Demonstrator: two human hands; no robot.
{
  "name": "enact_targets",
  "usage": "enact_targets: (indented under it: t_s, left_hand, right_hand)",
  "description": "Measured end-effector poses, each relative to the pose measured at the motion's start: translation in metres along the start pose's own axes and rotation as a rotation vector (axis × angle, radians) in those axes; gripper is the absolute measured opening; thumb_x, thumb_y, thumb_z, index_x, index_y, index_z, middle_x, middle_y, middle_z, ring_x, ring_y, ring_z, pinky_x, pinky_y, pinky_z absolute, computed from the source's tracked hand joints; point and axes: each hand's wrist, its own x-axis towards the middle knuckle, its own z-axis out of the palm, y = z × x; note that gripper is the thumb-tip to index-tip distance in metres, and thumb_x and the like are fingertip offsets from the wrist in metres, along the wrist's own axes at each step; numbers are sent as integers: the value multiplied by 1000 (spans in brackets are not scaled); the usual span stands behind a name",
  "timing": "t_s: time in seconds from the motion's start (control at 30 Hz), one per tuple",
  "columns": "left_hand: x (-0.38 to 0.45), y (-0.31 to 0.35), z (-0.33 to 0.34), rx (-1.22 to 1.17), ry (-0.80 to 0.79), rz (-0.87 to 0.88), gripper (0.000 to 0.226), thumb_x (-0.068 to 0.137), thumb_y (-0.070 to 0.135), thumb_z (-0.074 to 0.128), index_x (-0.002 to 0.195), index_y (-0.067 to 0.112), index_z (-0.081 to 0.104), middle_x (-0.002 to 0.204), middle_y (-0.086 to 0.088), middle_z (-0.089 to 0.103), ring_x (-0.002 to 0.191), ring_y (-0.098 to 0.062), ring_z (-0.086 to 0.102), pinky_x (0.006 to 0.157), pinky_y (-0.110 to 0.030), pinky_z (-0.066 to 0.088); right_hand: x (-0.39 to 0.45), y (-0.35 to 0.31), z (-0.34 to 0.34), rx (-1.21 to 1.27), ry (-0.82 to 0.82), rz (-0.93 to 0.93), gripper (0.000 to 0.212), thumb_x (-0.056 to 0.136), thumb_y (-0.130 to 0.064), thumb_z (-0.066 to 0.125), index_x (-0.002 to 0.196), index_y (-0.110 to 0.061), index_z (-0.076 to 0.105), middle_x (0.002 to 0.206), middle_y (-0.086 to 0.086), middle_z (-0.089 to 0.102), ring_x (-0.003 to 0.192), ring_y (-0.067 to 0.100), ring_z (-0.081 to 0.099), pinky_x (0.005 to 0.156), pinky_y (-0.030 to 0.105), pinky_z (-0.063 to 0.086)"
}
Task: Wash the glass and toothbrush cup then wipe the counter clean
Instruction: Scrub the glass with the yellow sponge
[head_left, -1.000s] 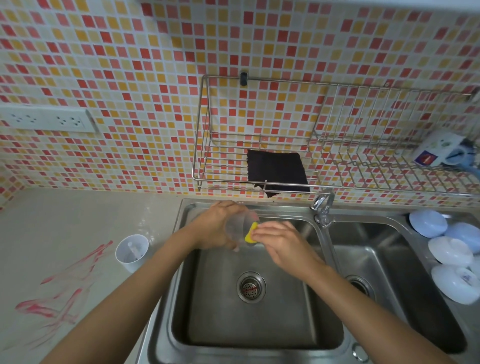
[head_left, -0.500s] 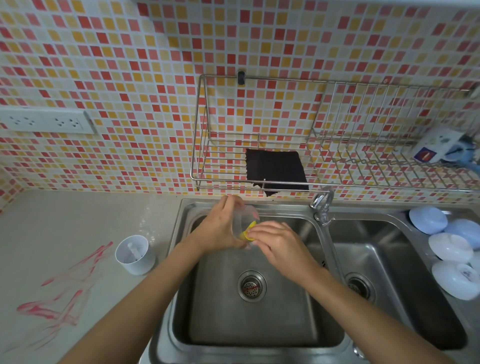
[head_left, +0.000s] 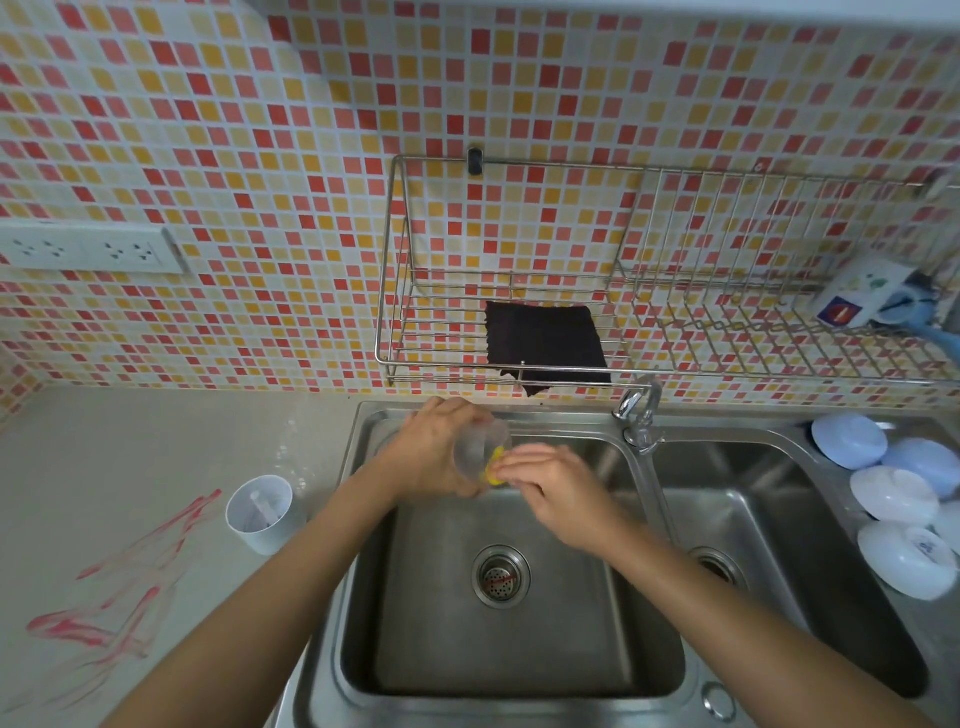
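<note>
Over the left basin of the steel sink (head_left: 519, 680), my left hand (head_left: 434, 449) holds a clear glass (head_left: 475, 449) tilted on its side, mouth toward the right. My right hand (head_left: 558, 486) presses a yellow sponge (head_left: 493, 470) into the glass's mouth; most of the sponge is hidden by my fingers. A white toothbrush cup (head_left: 260, 512) stands upright on the grey counter (head_left: 130, 457), just left of the sink. Red smears (head_left: 119, 603) streak the counter in front of the cup.
A tap (head_left: 639, 410) rises between the two basins. On the wall a wire rack (head_left: 441, 332) holds a black cloth (head_left: 545, 345) and, far right, a mug (head_left: 857, 296). Several white bowls (head_left: 893, 499) lie upside down right of the sink. Wall sockets (head_left: 88, 249) sit at left.
The glass has turned in my left hand, and my right hand with the sponge has shifted slightly at its mouth. The view has drifted a little.
</note>
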Motion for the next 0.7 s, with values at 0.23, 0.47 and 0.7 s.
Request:
enact_targets:
  t_s: [0.23,0.47,0.7]
  left_hand:
    - [-2,2,-1,-80,-38,-3,87,64,44,86,139,22,47,137,5,52,125,-12,47,107,-28,40]
    - [-2,7,-1,-19,-75,22,87,65,42,86,141,21,47,141,5,50,129,-10,44,98,-9,22]
    - [-1,1,-14,-90,-103,-30,89,65,42,87,141,20,45,140,4,50,127,-13,46,107,-24,37]
  right_hand:
    - [6,12,-13,-211,-12,-174,35,72,2,76,100,-20,75,105,-9,73,107,14,64,87,28,34]
    - [-3,6,-3,-42,-80,-65,35,79,1,65,102,-23,75,106,-12,72,108,7,61,93,32,43]
    - [-9,12,-12,-185,91,-166,34,73,-1,77,101,-19,75,110,-6,71,106,15,63,85,34,51]
